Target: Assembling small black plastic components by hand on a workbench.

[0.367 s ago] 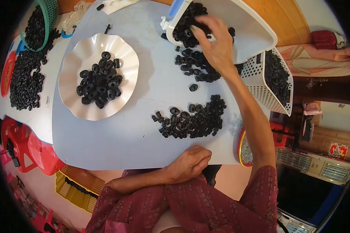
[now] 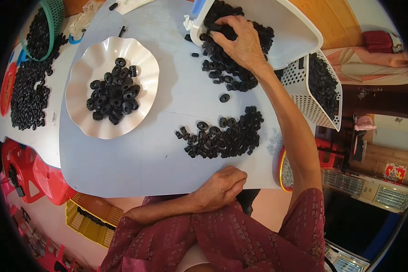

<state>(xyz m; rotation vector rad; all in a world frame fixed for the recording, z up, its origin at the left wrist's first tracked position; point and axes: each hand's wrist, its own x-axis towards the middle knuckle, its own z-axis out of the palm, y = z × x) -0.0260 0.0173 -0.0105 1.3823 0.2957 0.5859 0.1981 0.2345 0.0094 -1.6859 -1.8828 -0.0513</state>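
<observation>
My right hand [image 2: 241, 44] reaches into the mouth of a tipped white plastic bin [image 2: 299, 34]. Its fingers are curled with the thumb apart, touching a mass of rounded black plastic pieces [image 2: 229, 72] with holes, like cord-lock bodies. These spill from the bin onto the table; the fingertips are partly lost among them. My left hand [image 2: 222, 187] rests closed at the table's near edge, with nothing visible in it. Ahead of it lies a heap of smaller black plastic parts [image 2: 231, 138]. A scalloped pale plate [image 2: 79, 104] to the left holds a pile of rounded black pieces [image 2: 115, 95].
A perforated white basket [image 2: 303, 106] of black parts stands right of the bin. A red-and-yellow-rimmed bowl [image 2: 285, 174] of small silvery pieces sits by my right forearm. Far left are a green basket [image 2: 54, 27], spread black parts [image 2: 29, 97] and a red tray [image 2: 7, 88].
My right hand has shifted slightly left within the bin's mouth. More black pieces now lie around and beneath it. The left hand stays in place.
</observation>
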